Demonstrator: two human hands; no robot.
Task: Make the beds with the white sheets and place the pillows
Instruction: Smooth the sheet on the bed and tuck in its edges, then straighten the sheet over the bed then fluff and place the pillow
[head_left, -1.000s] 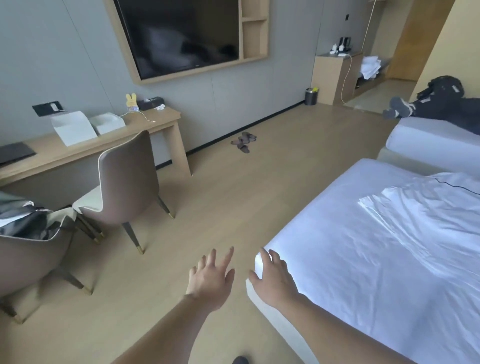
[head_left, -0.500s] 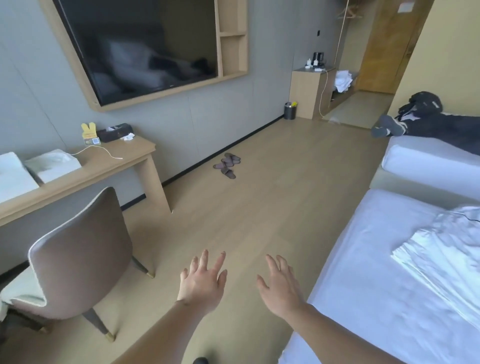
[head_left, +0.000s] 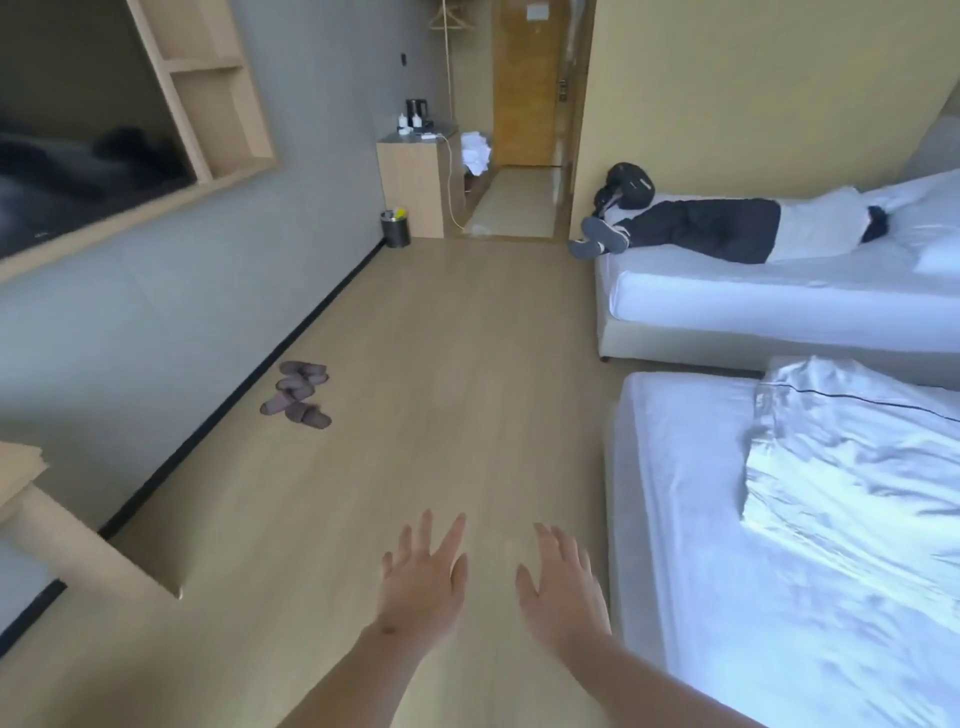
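The near bed (head_left: 685, 519) on the right is covered by a white fitted sheet. A folded white sheet (head_left: 852, 457) with a thin dark line lies crumpled on top of it. My left hand (head_left: 423, 582) and my right hand (head_left: 563, 590) hover over the wooden floor just left of the bed's edge, fingers spread, holding nothing and touching nothing. A second white bed (head_left: 753, 306) stands farther back on the right. A pillow corner (head_left: 940, 260) shows at that bed's right end.
A person in dark trousers (head_left: 717, 231) lies on the far bed beside a black bag (head_left: 626, 184). Brown slippers (head_left: 298, 395) lie by the left wall. A desk corner (head_left: 78, 540), a wall TV, a cabinet (head_left: 415, 182), a bin (head_left: 396, 228) and a wooden door (head_left: 527, 83) stand beyond.
My view has swung right, dropping the chairs and most of the desk out of sight. My right hand has left the bed corner; both hands now hover over the floor.
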